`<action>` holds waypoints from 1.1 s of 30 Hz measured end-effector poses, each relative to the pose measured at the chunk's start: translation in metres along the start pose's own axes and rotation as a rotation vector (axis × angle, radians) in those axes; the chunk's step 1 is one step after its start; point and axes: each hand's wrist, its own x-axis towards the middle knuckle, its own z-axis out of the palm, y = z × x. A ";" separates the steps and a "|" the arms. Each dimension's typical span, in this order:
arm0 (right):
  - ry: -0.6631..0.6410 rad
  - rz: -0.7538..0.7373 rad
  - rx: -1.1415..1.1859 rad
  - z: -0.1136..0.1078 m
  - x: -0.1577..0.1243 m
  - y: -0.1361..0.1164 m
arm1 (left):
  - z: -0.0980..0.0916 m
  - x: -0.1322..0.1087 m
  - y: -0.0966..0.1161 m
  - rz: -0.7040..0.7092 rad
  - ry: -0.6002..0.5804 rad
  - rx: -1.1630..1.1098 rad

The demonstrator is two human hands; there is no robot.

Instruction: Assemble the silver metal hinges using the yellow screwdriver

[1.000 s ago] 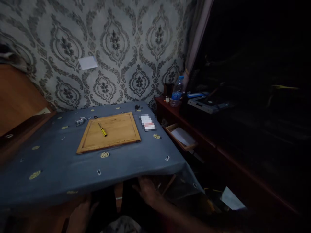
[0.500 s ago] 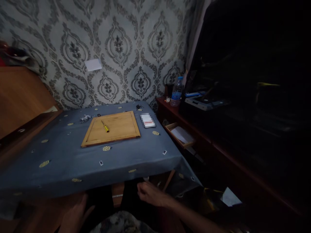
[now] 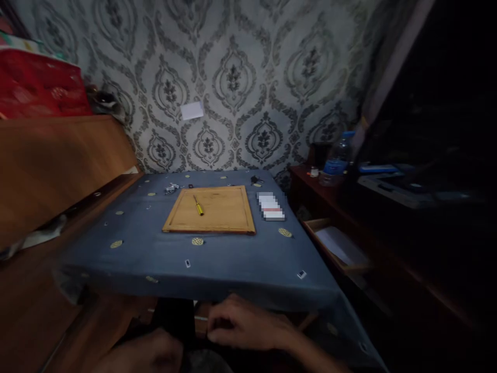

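The right hand [image 3: 240, 322] curls loosely at lower centre, its forearm [image 3: 310, 352] slanting in from the bottom right; the left hand [image 3: 155, 348] (somewhat blurred) lies bent at lower left.

Lower in the frame, the left hand [image 3: 155, 349] is blurred; the palm of the right hand [image 3: 243, 324] is hidden, its forearm cut off below. The pale item [image 3: 271, 207] right of centre is pixelated; the silvery cluster [image 3: 171, 188] is too small to tell; the red object [image 3: 41, 85] runs off the left edge.
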 end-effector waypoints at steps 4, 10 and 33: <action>0.341 -0.011 -0.102 -0.056 0.041 -0.012 | -0.074 0.036 0.052 0.219 0.093 0.027; 0.547 0.116 -0.273 -0.115 0.126 0.025 | -0.187 0.129 0.062 0.259 0.768 0.215; 0.823 -0.029 -0.672 -0.104 0.168 0.109 | -0.277 0.238 -0.051 0.260 1.007 0.236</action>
